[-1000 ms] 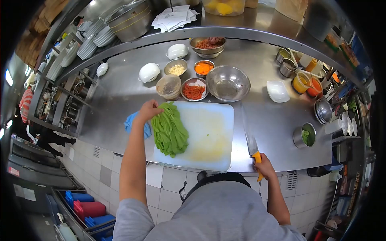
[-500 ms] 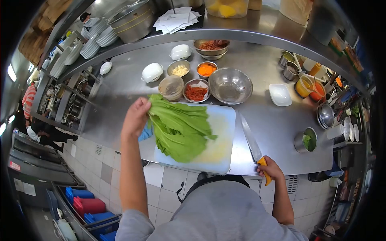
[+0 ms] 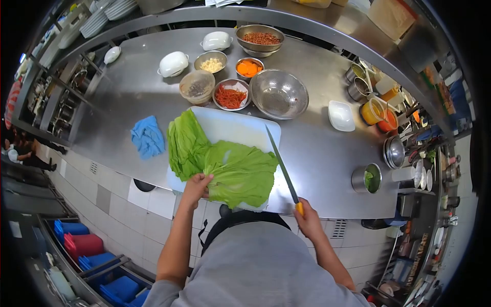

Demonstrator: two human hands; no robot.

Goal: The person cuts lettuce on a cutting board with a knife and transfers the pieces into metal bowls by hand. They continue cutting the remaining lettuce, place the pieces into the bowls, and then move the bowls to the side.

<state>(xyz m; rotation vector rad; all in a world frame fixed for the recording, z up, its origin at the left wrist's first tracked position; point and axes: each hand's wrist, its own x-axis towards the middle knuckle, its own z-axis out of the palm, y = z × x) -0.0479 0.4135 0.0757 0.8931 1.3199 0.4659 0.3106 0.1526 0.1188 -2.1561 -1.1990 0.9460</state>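
Observation:
Broad green lettuce leaves lie spread over the white cutting board, with more leaves folded at its left side. My left hand pinches the stem end of the spread leaves near the board's front edge. In my right hand is a large knife, gripped by its yellow handle. Its blade points away from me and slants across the board's right edge, just right of the leaves. My fingers hide most of the handle.
A blue cloth lies left of the board. Behind it stand an empty metal bowl, a bowl of red shreds, orange slices and a lidded tub. A metal pot and white dish sit rightward.
My left hand has come down and toward me, and the leaves now lie spread on the board. The knife has moved left to the board's edge. The view has shifted too.

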